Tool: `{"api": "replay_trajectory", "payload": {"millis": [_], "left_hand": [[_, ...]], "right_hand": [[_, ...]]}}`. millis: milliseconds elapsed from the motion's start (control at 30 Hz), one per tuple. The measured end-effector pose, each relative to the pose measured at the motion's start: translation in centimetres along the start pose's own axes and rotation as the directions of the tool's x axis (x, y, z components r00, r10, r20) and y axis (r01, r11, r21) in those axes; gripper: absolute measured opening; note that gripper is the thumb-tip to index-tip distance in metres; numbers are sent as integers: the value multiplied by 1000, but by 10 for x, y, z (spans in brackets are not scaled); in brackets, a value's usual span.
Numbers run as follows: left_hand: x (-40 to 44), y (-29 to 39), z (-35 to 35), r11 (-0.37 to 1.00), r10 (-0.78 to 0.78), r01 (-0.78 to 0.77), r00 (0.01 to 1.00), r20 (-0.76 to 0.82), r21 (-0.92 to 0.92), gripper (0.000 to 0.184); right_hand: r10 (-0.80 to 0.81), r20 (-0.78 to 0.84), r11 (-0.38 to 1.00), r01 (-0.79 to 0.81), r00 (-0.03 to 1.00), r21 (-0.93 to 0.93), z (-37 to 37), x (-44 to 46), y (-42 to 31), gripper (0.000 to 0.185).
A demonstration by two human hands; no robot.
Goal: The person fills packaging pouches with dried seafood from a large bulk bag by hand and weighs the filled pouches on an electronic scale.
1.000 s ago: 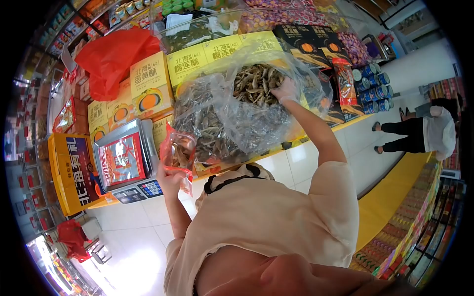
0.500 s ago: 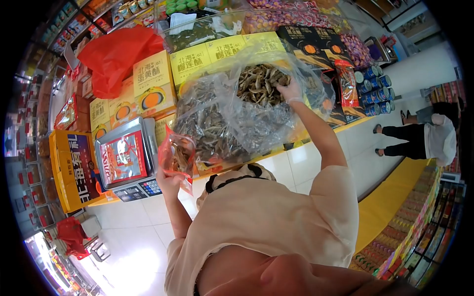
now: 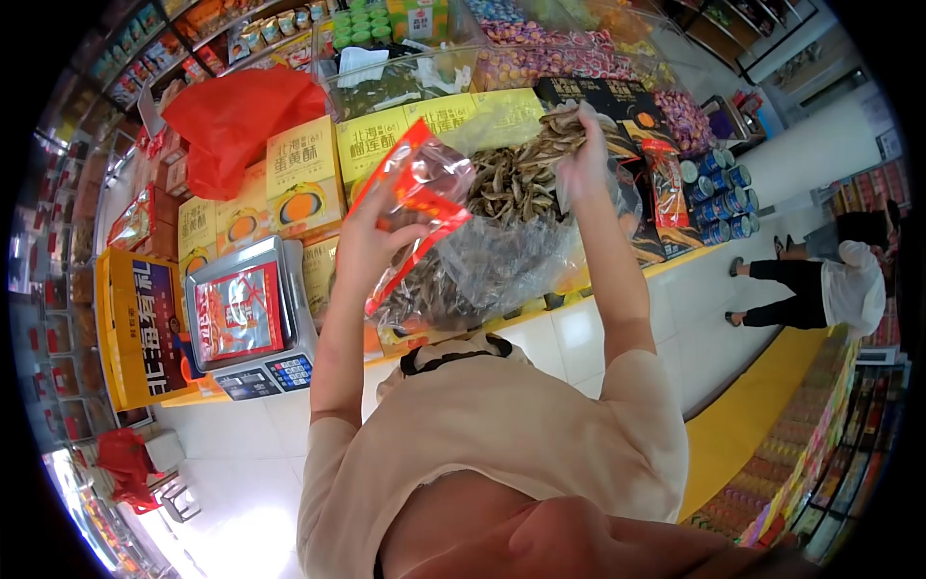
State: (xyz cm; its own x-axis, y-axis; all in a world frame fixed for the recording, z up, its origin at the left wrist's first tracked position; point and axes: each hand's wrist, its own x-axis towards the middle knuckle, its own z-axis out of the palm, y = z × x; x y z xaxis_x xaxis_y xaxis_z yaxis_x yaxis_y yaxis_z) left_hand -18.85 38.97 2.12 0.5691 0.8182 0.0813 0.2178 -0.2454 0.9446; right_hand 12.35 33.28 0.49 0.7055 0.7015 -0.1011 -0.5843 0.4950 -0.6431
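Note:
My left hand point(image 3: 374, 239) grips a red-edged clear pouch point(image 3: 436, 179), its fingers partly behind the pouch. The pouch is tilted, beside the large clear plastic bag point(image 3: 502, 256). That bag lies spread over the yellow boxes, and small dried fish point(image 3: 516, 183) show in its opening. My right hand point(image 3: 585, 159), in what looks like a thin clear glove, is raised above the bag's right side, closed on a handful of dried fish point(image 3: 561, 130).
A scale point(image 3: 297, 280) holding a flat red-and-silver packet point(image 3: 238, 311) stands at the left. Yellow boxes point(image 3: 307, 174), a red plastic bag point(image 3: 217, 130) and blue cans point(image 3: 719, 206) surround the work area. A person point(image 3: 820, 285) stands at the right.
My left hand has raised the pouch and brought it right, to the big bag's opening. My right hand has lifted dried fish up out of the bag.

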Motion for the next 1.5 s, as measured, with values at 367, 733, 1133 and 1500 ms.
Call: {"api": "replay_trajectory", "payload": {"millis": [367, 733, 1133, 1500], "left_hand": [[18, 20, 56, 945, 198, -249, 952, 235, 213, 84], [23, 14, 59, 982, 70, -108, 970, 234, 155, 78], [19, 9, 57, 986, 48, -88, 963, 265, 140, 80], [8, -26, 62, 986, 65, -36, 982, 177, -163, 77]], "right_hand": [[60, 95, 997, -65, 994, 49, 45, -70, 12, 29], [-64, 216, 925, 139, 974, -353, 33, -92, 19, 56], [152, 559, 634, 354, 815, -687, 24, -90, 13, 66], [-113, 550, 96, 560, 828, -823, 36, -99, 5, 51]]}}
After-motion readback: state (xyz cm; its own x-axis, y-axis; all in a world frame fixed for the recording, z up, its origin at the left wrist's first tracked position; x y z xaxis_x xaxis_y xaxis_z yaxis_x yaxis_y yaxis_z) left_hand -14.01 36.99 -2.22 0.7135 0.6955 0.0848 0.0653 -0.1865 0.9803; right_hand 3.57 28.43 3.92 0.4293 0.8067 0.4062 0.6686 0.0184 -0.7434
